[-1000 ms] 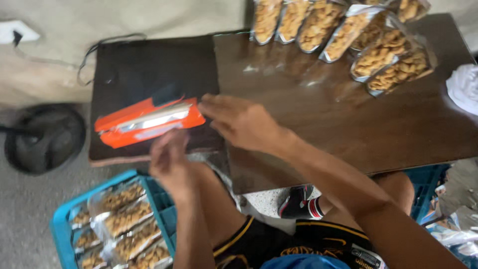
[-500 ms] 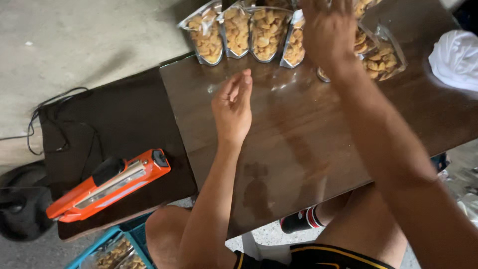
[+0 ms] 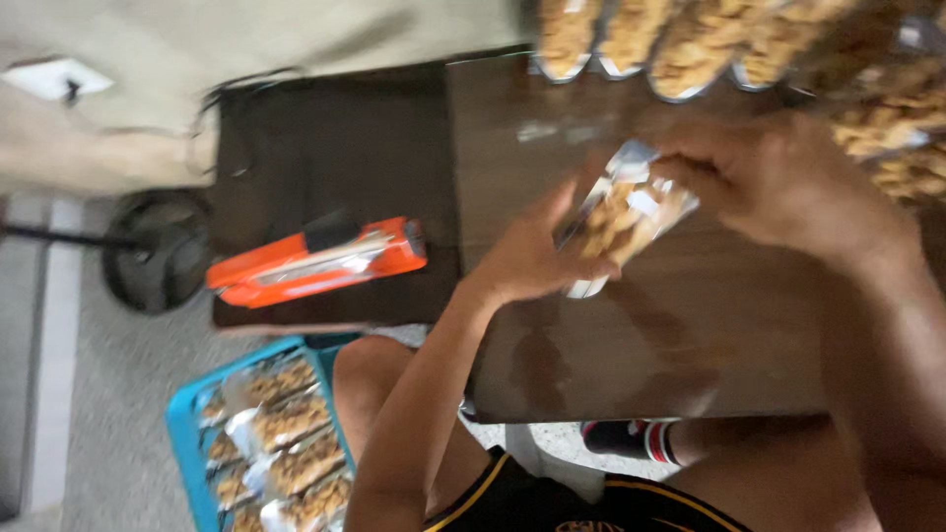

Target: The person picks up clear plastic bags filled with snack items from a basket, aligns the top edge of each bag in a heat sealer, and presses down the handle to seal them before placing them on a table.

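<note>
over brown table (image 3: pixel 631 345), left hand (image 3: pixel 527 261) and right hand (image 3: pixel 778 182) fingers pinch snack bag (image 3: pixel 626 212) between them

One clear plastic snack bag (image 3: pixel 626 219) is held up between two hands. One orange heat sealer (image 3: pixel 317 263) lies on the dark wooden counter (image 3: pixel 631 355). One blue plastic crate (image 3: pixel 187 419) holds several filled bags, blurred beyond exact counting.
</note>
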